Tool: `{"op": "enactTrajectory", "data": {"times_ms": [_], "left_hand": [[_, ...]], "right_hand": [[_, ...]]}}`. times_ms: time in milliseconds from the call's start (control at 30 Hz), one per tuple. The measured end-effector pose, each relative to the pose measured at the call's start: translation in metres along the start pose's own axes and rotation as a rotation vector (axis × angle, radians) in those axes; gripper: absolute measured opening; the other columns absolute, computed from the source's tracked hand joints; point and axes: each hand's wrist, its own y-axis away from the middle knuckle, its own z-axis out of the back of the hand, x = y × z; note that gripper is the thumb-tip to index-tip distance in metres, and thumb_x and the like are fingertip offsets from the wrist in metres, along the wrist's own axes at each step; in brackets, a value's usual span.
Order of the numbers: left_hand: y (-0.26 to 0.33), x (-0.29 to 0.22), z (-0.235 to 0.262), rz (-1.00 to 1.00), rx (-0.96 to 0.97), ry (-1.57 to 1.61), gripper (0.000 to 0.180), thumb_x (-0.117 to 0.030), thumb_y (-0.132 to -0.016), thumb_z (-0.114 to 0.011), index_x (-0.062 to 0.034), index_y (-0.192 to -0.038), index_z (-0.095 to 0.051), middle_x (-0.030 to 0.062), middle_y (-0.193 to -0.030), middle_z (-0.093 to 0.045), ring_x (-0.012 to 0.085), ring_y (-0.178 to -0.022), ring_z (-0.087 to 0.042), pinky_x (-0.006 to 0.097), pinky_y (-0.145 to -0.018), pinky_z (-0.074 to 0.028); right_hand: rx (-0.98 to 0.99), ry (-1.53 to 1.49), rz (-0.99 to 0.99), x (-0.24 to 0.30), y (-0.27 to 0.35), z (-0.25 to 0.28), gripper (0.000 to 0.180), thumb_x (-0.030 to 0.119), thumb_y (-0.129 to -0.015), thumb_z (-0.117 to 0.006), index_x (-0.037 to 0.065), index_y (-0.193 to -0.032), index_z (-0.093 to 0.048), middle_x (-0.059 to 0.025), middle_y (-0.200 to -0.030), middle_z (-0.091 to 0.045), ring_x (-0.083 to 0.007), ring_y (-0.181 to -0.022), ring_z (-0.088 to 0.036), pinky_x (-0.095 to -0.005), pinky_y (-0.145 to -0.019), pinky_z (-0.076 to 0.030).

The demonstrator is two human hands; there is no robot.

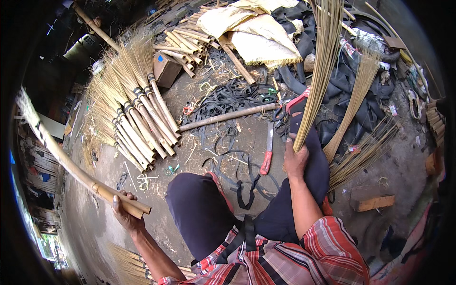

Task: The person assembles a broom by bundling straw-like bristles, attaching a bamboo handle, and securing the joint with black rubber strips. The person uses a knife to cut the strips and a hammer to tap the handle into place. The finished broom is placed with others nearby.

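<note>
The person is sitting on the ground point(237, 142) with dark-trousered knees drawn up, both arms reaching out from the lower edge. The left hand point(124, 209) is gripping a long bamboo pole point(61, 159) near its cut end, fingers wrapped round it; the pole is running away toward ten o'clock, tilted up off the ground. The right hand point(295, 159) is closing around the base of a bundle of thin straw-coloured broom sticks point(320, 71), which is standing nearly upright and fanning toward twelve o'clock, its lower end resting against the right knee.

Just at nine o'clock from the right hand, a knife with a red handle point(267, 153) is lying on the ground. Beyond it a bare wooden stick point(227, 117) is lying across a tangle of black rubber strips point(228, 97). At eleven o'clock from the knees, a row of finished brooms point(137, 118) is lying side by side, bristles pointing away. More loose stick bundles point(356, 95) are leaning at two o'clock, and a stack of cut bamboo lengths point(187, 40) is lying toward twelve.
</note>
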Motion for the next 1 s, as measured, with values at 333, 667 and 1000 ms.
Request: {"op": "enactTrajectory", "data": {"times_ms": [333, 667, 1000], "left_hand": [[-0.099, 0.081, -0.295, 0.074, 0.6, -0.438, 0.048, -0.018, -0.092, -0.079, 0.0024, -0.123, -0.047, 0.0105, -0.09, -0.068, 0.0172, -0.07, -0.07, 0.031, -0.062, -0.064], [-0.005, 0.309, -0.471, 0.015, 0.941, -0.881, 0.074, -0.031, -0.076, -0.088, 0.0097, -0.125, -0.049, 0.0308, -0.11, -0.07, 0.039, -0.1, -0.073, 0.045, -0.09, -0.058], [0.006, 0.438, -0.487, 0.27, 1.275, -1.009, 0.107, -0.056, -0.077, -0.089, 0.0119, -0.144, -0.04, 0.0336, -0.123, -0.069, 0.0393, -0.115, -0.071, 0.044, -0.097, -0.056]], "right_hand": [[-0.123, -0.09, -0.204, 0.009, -0.014, 0.014, 0.021, 0.01, -0.099, -0.065, -0.006, -0.112, -0.069, -0.018, -0.097, -0.074, -0.0251, -0.09, -0.071, -0.0383, -0.083, -0.055], [-0.133, -0.093, -0.336, 0.014, -0.027, 0.01, 0.02, 0.012, -0.102, -0.067, -0.002, -0.116, -0.068, -0.004, -0.081, -0.063, -0.0113, -0.07, -0.06, -0.0288, -0.064, -0.048], [-0.094, -0.081, -0.45, 0.011, -0.03, 0.005, 0.022, 0.011, -0.099, -0.069, -0.004, -0.115, -0.07, -0.0131, -0.097, -0.074, -0.0167, -0.089, -0.07, -0.0335, -0.082, -0.056]]}}
